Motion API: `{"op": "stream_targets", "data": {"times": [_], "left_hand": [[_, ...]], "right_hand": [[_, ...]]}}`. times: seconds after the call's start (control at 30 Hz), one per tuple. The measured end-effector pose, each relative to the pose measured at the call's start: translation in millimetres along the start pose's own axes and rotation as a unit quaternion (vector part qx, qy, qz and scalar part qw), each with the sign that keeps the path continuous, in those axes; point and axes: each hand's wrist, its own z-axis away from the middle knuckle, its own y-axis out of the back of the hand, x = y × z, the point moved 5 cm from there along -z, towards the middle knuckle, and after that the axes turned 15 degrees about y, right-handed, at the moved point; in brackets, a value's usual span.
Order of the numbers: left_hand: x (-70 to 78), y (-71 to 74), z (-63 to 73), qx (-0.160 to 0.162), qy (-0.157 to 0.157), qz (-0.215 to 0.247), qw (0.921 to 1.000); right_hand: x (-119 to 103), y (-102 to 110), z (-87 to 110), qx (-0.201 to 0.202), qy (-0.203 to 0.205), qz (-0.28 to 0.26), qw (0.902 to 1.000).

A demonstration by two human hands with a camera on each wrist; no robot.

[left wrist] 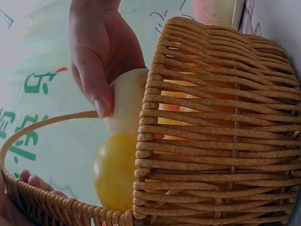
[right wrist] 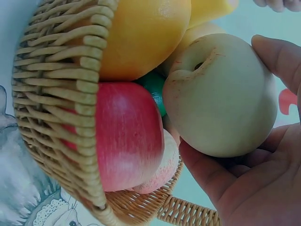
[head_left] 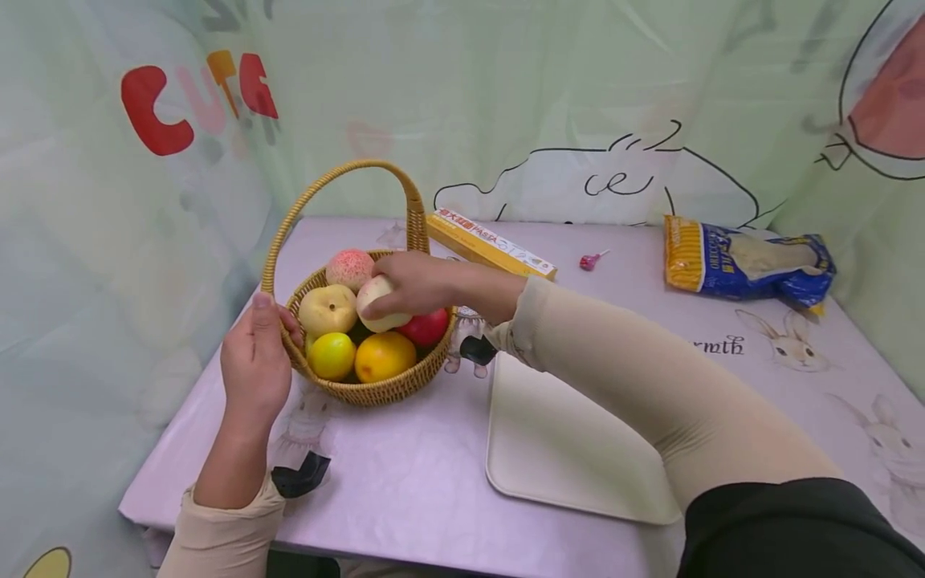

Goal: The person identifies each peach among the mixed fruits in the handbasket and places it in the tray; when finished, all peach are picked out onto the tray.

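A wicker basket of fruit stands at the left of the table. My left hand grips its side where the handle meets the rim, thumb outside and fingers inside. With thumb and fingers my right hand holds a pale peach at the basket's mouth, above the other fruit. Around it lie a pink peach, a yellowish round fruit, a lemon-yellow fruit, an orange and a red apple. Something green shows partly beneath them.
A cream tray lies right of the basket, under my right forearm. Behind are a yellow pasta box, a wrapped lollipop and a blue-and-yellow pasta bag. A printed curtain hangs behind the table.
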Motion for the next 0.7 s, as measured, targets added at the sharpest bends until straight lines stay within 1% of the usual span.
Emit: {"op": "stream_targets", "data": {"times": [0.3, 0.6, 0.7], "left_hand": [[0.9, 0.3, 1.8, 0.000, 0.007, -0.008, 0.9999], [-0.2, 0.0, 2.2, -0.004, 0.016, -0.006, 0.9998], [-0.9, 0.2, 2.2, -0.003, 0.019, -0.007, 0.9998]], "right_hand": [[1.3, 6.2, 16.7, 0.012, -0.009, -0.013, 0.9998], [6.3, 14.1, 31.7, 0.042, -0.007, -0.023, 0.9988], [7.8, 16.1, 37.5, 0.049, -0.008, -0.034, 0.9982]]}}
